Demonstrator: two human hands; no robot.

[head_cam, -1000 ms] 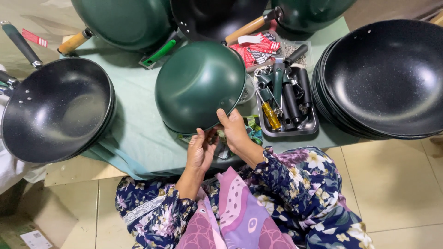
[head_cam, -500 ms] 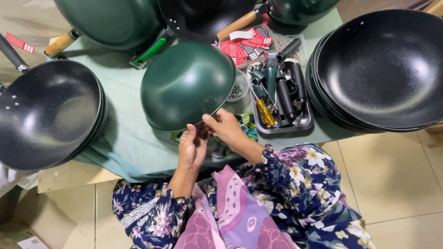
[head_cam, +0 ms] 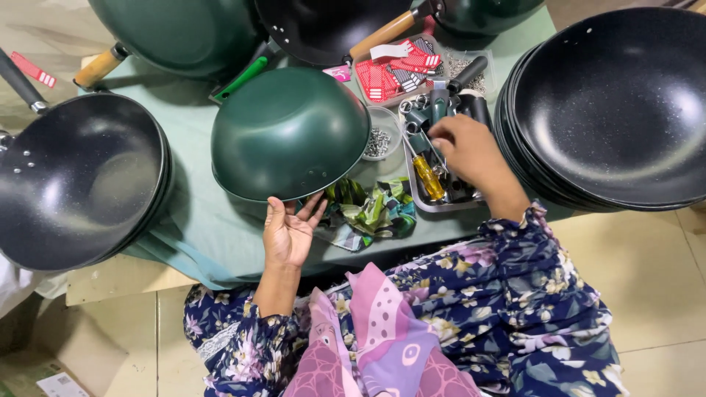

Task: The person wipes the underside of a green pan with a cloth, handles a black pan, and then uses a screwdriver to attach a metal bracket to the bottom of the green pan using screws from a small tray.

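Steadying an upturned green wok (head_cam: pixel 288 132) by its near rim, the open left hand (head_cam: pixel 289 234) is lying palm up, while the right hand (head_cam: pixel 465 151) is reaching, fingers curled, into a metal tray (head_cam: pixel 413 185) of tools beside a yellow-handled screwdriver (head_cam: pixel 428 177) on the worktop (head_cam: pixel 213 228).

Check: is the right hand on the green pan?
No, the right hand is in the metal tray of tools, while the left hand props the upturned green pan at its rim.
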